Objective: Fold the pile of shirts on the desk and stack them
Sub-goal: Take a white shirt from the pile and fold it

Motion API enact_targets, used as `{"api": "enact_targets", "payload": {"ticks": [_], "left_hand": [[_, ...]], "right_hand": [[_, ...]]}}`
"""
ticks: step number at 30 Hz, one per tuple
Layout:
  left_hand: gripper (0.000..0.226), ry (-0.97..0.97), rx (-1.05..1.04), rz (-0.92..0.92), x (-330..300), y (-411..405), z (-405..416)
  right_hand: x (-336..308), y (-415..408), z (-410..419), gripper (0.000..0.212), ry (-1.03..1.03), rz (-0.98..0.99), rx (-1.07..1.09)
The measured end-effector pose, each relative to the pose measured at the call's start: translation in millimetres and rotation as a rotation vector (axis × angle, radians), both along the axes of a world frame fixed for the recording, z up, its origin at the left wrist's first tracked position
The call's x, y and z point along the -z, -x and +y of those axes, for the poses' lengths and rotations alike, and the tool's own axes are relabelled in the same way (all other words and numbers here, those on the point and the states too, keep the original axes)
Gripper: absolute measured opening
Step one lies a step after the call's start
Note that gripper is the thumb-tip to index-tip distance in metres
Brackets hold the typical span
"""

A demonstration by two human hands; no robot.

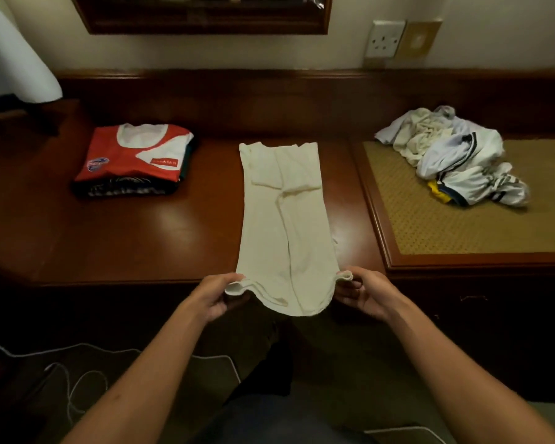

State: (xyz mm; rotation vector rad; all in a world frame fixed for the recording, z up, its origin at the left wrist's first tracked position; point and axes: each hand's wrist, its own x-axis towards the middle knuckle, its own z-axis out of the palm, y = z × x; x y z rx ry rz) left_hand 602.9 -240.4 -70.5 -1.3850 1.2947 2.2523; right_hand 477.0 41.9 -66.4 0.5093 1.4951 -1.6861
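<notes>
A cream shirt (285,219) lies lengthwise on the dark wooden desk (141,235), folded into a narrow strip with its sleeves turned in. Its near hem hangs over the desk's front edge. My left hand (217,296) pinches the hem's left corner and my right hand (361,293) pinches the right corner. At the back left sits a stack of folded shirts (135,158) with a red and white one on top. A crumpled pile of white and yellow shirts (455,155) lies at the back right.
The unfolded pile rests on a woven tan mat (446,225) set into the desk's raised right section. A white lampshade (10,49) stands at the far left. A wall socket (385,38) is above the desk. White cables (77,373) trail on the floor.
</notes>
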Motion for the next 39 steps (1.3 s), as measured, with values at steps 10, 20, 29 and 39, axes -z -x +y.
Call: {"api": "enact_targets", "payload": {"ticks": [10,20,29,39], "left_hand": [[0.032,-0.259,-0.251,0.070,17.0,139.1,-70.0],[0.016,0.273,0.341,-0.030,48.0,214.5,-120.7],[0.016,0.238,0.438,-0.156,64.5,239.0,-134.0],[0.023,0.478,0.316,-0.057,69.0,227.2,-125.8]], "right_hand": [[21.7,155.0,-79.6,0.036,0.109,-0.241,0.231],[54.3,213.9,-98.1,0.010,-0.291,-0.157,-0.153],[61.9,240.2,-118.2,0.022,-0.376,-0.081,-0.248],[72.4,224.7,-106.5,0.012,-0.361,0.013,-0.065]]}}
